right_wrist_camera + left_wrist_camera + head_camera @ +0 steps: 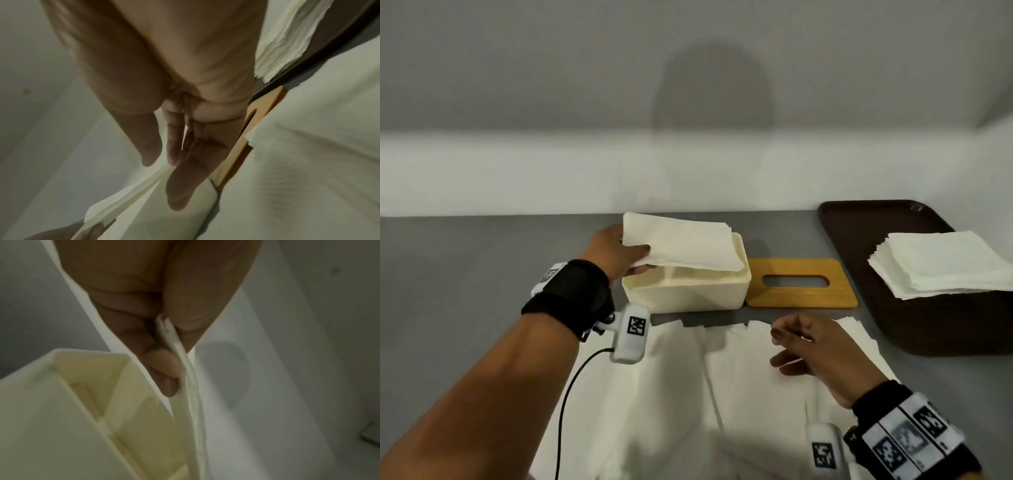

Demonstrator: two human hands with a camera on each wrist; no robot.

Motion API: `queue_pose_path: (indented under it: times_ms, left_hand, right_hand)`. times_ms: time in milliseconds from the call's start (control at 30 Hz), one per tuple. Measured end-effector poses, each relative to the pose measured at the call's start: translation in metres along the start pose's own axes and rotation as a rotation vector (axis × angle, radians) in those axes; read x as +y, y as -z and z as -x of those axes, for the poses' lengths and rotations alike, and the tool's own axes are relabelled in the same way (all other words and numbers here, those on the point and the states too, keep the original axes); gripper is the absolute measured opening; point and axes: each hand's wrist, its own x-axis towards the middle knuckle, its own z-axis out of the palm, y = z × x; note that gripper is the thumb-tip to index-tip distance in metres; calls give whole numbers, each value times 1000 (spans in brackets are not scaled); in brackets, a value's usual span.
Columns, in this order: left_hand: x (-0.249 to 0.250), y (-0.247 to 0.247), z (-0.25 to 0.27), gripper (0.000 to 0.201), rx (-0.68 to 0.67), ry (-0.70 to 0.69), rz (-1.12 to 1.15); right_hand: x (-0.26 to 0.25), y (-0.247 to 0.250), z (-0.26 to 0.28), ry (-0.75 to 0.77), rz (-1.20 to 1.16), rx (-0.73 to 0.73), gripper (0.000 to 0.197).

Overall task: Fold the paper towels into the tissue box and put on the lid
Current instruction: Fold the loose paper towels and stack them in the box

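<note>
Towel stack held over the open tissue box

We take the tissue box [685, 291] as our landmark on the bench [465, 260]. Our left hand [616, 253] is the grip that matters: thumb on top and fingers beneath, it pinches the near-left end of the folded stack of paper towels [685, 245]. The stack lies slanted across the box mouth, its long axis running roughly along the box's own length. Its far-right part rests on or just above the rim, while the held end rides higher, so the box interior shows beneath it. We judge the coming move as a lowering of that held end straight down into the cavity, which lies directly under the grip.

Our right hand [804, 346] hovers empty with relaxed, nearly straight fingers over the unfolded paper towels [688, 394] spread in front of the box. It is farther from the stack than the left. The lid [801, 286], wooden with a slot, lies flat touching the box's right side, nearer the right hand. Beyond the lid, a brown tray [859, 233] carries a second pile of towels [941, 263].

From the left wrist we see what the head view hides: the layered edge of the stack clamped between thumb and fingertips [164, 365], and the box's inner walls, apparently empty. The right wrist view confirms nothing in that palm, with lid and tray edge beyond the fingers.
</note>
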Motion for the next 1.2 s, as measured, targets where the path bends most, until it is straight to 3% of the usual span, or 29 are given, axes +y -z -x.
queue_pose_path:
  times_ms: [233, 467, 567, 667, 733, 833, 933, 1067, 1200]
  left_hand:
    - [-4, -18, -32, 30, -149, 149, -205]
    - [-10, -30, -34, 25, -154, 175, -181]
    - [-9, -28, -38, 11, -138, 115, -511]
    - [0, -25, -31, 32, -85, -13, -957]
    - [4, -25, -22, 43, 23, -92, -1075]
    - [8, -27, 2, 47, 111, -212, -1038]
    - [5, -46, 35, 38, 116, -332, -916]
    - [-16, -99, 87, 22, -7, -416, -793]
    - [-57, -149, 120, 19, -209, -350, -785]
  right_hand:
    - [19, 5, 5, -68, -17, 72, 10]
    - [26, 12, 6, -72, -14, 108, 8]
    - [28, 16, 6, -70, 5, 112, 8]
    - [28, 23, 8, -49, 42, 126, 8]
    - [29, 31, 11, -41, 66, 148, 8]
    - [32, 48, 15, -38, 90, 190, 8]
    - [40, 68, 22, -34, 144, 264, 9]
    - [61, 95, 31, -69, 322, 384, 11]
    - [76, 104, 39, -138, 577, 428, 29]
